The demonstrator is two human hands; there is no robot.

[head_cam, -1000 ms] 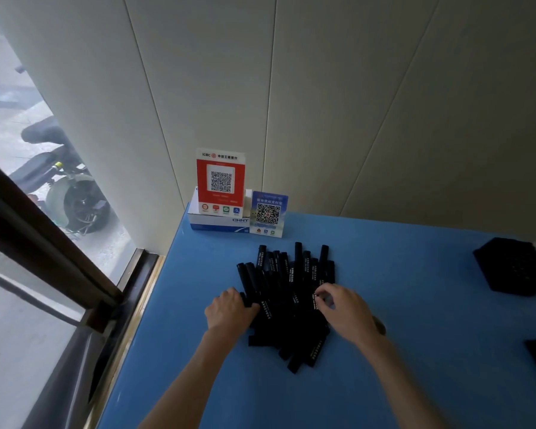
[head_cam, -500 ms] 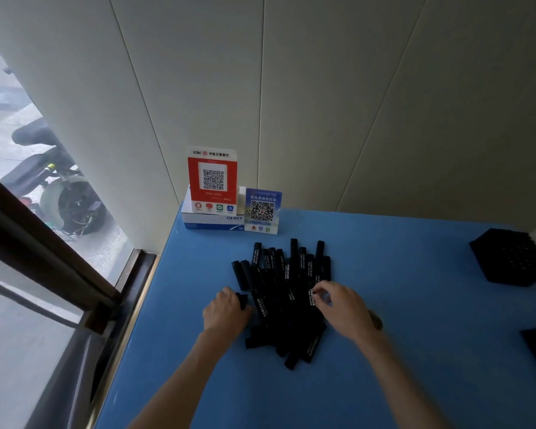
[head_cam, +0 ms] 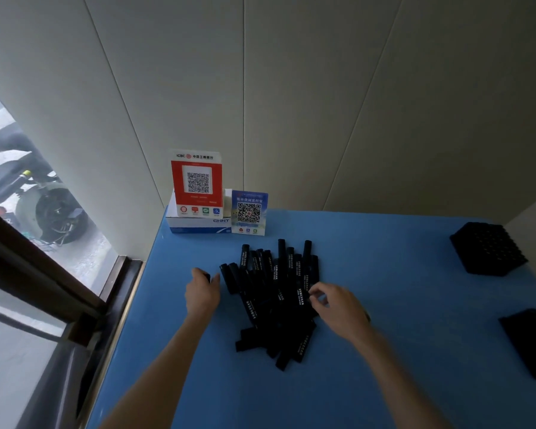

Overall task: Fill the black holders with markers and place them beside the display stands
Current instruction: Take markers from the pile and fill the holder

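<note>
A pile of several black markers [head_cam: 276,292] with white print lies on the blue table [head_cam: 399,366], in front of the stands. My left hand [head_cam: 201,294] is just left of the pile and grips one black marker, whose end shows between thumb and fingers. My right hand [head_cam: 338,308] is at the pile's right side, with curled fingertips pinching a marker there. One black honeycomb holder [head_cam: 488,249] sits at the far right, and a second holder [head_cam: 532,342] is cut off by the right edge. The red display stand [head_cam: 197,184] and the blue display stand [head_cam: 249,212] are at the back left.
A white and blue box [head_cam: 198,225] stands behind the red stand against the wall. The table's left edge runs along a window frame [head_cam: 44,274], with a scooter outside. Pale wall panels close off the back.
My left hand has pulled left off the pile's edge with a marker in it. My right hand stays at the pile's right side. The view has tilted slightly.
</note>
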